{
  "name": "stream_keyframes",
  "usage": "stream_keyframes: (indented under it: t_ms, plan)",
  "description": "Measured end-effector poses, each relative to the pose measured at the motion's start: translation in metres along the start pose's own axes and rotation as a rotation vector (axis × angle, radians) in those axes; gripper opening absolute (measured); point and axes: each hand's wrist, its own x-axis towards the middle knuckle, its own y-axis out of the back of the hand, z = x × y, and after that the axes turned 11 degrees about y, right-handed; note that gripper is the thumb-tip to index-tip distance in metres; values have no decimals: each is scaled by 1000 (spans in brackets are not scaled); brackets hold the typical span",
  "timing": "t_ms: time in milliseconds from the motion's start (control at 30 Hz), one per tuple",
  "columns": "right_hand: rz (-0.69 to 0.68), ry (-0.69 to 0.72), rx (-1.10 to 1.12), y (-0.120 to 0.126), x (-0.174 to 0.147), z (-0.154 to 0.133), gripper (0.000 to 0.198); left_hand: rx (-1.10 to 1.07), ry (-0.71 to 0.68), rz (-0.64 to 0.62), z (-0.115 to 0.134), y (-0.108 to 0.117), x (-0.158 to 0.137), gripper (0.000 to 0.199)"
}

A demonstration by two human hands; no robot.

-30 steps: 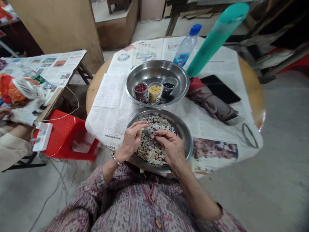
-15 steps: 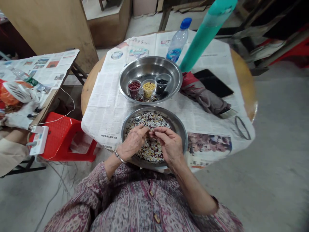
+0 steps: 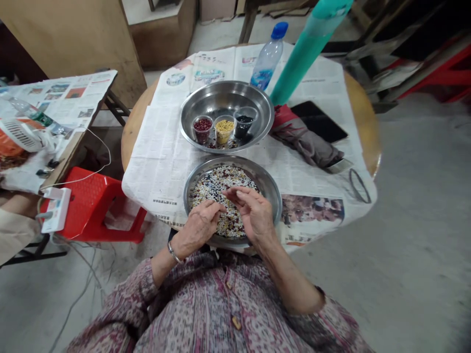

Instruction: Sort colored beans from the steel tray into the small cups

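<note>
A steel basin (image 3: 276,196) close to my body holds a mix of white grains (image 3: 230,175) with red, yellow and black beans among them. Over its left front part is my left hand (image 3: 203,219), fingers curled and closed at the tips; whatever they pinch is too small to name. My right hand (image 3: 253,212) hovers above the right side, its fingers bent together into a cup with the thumb close by. Its palm is hidden. Behind, a second steel basin (image 3: 224,89) holds clear plastic cups of red beans (image 3: 202,125), yellow beans (image 3: 224,126) and black beans (image 3: 244,120).
Newspaper (image 3: 154,147) covers the round table. A water bottle (image 3: 267,59), a tall teal container (image 3: 305,56), a folded umbrella (image 3: 309,139), a black tablet (image 3: 318,121) and a dark ring (image 3: 359,186) surround the basins. On the left stand a red stool (image 3: 99,208) and a power strip (image 3: 57,211).
My hands have parted from fingertip contact. The left hand has drawn down and left, while the right fingers have loosened. The whole view has shifted slightly.
</note>
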Motion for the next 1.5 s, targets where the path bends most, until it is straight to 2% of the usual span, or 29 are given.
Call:
stream_keyframes:
  t_ms: [100,200,233,333,400,467,533,667,900,1067,1333,1500]
  plan:
    - [-78,81,-136,0,-4,-2,18,60,9,24,-2,-4,0,17]
    - [-177,244,-378,3,-4,-5,19,167,13,6,-1,-4,-1,12]
    - [-192,299,-469,6,-3,-6,19,204,17,-13,1,-3,-1,10]
    - [-247,461,-795,17,3,-6,20,288,46,-92,6,3,-2,26]
    - [-313,553,-1035,25,6,-3,25,296,54,-159,9,5,-3,19]
    - [-363,602,-1228,33,7,-1,30,268,61,-196,9,5,-3,5]
    - [-408,605,-1325,37,6,1,27,228,72,-189,8,3,-3,12]
    - [-502,590,-1260,35,2,3,21,186,59,-106,3,2,-2,20]
    - [-473,634,-1155,29,-2,-1,28,252,31,-8,-2,11,-3,28]
    - [-531,628,-1118,30,-10,-3,31,202,23,5,1,10,-9,39]
    - [-571,586,-1111,31,-21,-2,25,172,14,-34,-2,-1,-14,17]
    - [-589,551,-1130,31,-25,-4,20,152,16,-48,1,4,-13,17]
